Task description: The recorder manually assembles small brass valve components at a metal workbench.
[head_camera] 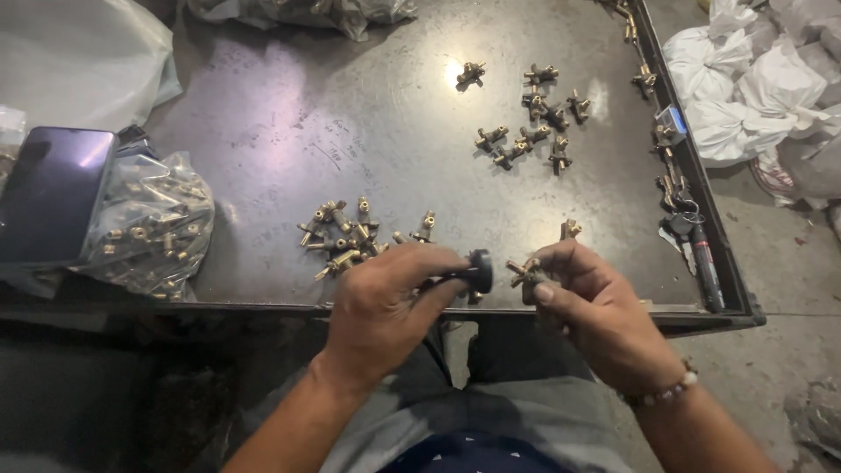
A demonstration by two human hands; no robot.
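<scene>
Gripping a dark tool with a round black knob-shaped end [478, 270], the left hand [385, 311] has its fingers curled tight around the shaft, the knob sticking out toward the right. The right hand [591, 307] is closed on a small brass fitting with short side arms [523, 273], pinched between thumb and fingertips, its tip just beside the black knob; whether the two touch cannot be told. Both hands hang over the near edge of the dark grey metal tray table [350, 131], above the person's lap. A beaded bracelet [670, 391] circles the right wrist.

On the table just beyond the left hand lies a loose heap of brass fittings [350, 235], tumbled against each other. Farther off, toward the far right, a second group of brass fittings [530, 123] is spread out more thinly. At the left edge sits a clear plastic bag full of brass parts [153, 226], with a dark smartphone [51, 193] resting partly on it. Along the table's right rim lie a black marker pen [703, 265] and a bunch of keys [670, 188]. White tied sacks [745, 83] are piled on the floor to the right.
</scene>
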